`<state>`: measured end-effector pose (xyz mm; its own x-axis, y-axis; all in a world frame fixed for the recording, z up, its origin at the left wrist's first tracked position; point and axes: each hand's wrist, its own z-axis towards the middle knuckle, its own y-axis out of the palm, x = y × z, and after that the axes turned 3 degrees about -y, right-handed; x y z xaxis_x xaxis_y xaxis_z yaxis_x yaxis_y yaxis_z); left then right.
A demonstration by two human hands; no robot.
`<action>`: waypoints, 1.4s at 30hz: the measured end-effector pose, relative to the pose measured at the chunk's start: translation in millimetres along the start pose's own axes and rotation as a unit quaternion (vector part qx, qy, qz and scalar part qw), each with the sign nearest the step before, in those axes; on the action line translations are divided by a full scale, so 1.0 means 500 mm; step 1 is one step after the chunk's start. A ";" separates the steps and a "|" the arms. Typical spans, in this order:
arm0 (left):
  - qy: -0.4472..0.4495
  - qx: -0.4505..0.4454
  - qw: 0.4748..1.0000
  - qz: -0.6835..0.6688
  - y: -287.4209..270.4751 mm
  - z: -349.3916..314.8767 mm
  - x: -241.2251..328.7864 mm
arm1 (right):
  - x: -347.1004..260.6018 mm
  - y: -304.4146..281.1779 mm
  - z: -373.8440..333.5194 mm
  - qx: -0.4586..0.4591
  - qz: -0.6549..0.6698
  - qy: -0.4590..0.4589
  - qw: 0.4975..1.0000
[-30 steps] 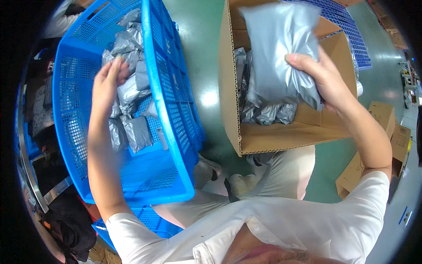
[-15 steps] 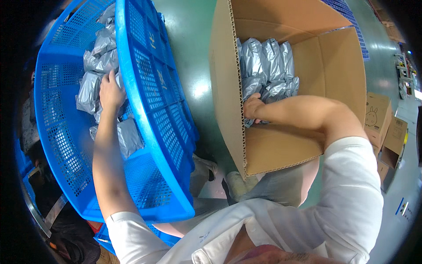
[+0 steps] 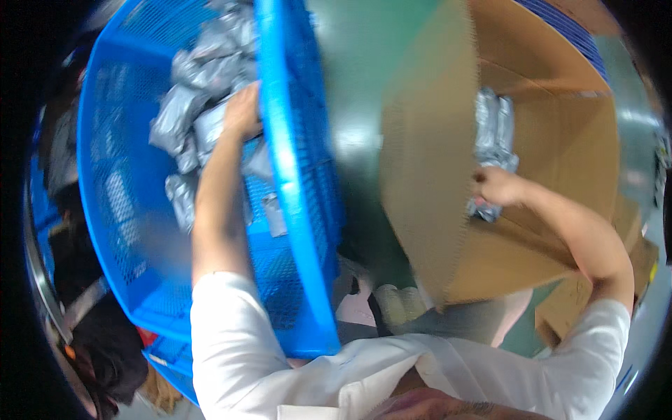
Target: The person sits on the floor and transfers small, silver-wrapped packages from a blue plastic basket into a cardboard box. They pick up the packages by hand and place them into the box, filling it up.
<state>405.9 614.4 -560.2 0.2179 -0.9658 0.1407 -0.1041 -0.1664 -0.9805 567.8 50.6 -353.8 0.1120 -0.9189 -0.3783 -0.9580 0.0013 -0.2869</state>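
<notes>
In the blue crate point(image 3: 276, 140) on the left, my left hand point(image 3: 242, 115) reaches down among grey plastic packages point(image 3: 210, 73). Its fingers are blurred beside the crate's inner wall, and any grip is hidden. On the right, my right hand point(image 3: 502, 185) is inside the open cardboard box point(image 3: 560, 147). Its curled fingers close on a shiny grey plastic package point(image 3: 488, 210) at the near end of the row. More grey packages point(image 3: 495, 122) lie beyond that hand, partly hidden behind the box's left flap.
The box's tall left flap point(image 3: 427, 161) stands between the box and the crate. Green floor point(image 3: 353, 77) shows in the gap. At the right are other cardboard boxes point(image 3: 563, 308), and a blue slatted thing point(image 3: 570, 28) is behind the open box.
The view has shifted, so crate and box sit further right in it. My left hand has moved among the packages toward the crate's inner wall. My right hand stays at the box's near packages.
</notes>
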 end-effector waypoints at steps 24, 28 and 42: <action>0.212 0.013 0.833 -0.511 -0.743 -0.267 0.711 | -0.231 -0.034 -0.359 0.276 0.353 -0.503 0.739; 0.065 0.012 0.895 -0.441 -0.717 -0.346 0.685 | -0.144 -0.060 -0.272 0.211 0.574 -0.243 0.753; -0.137 0.117 0.921 -0.346 -0.544 -0.452 0.535 | -0.076 0.187 0.190 0.188 -0.011 0.102 0.977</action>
<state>273.1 356.6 -225.0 0.3927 -0.5524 0.7353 0.3573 -0.6451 -0.6754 498.8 122.9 -449.7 0.0397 -0.9796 -0.1970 -0.7869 0.0908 -0.6104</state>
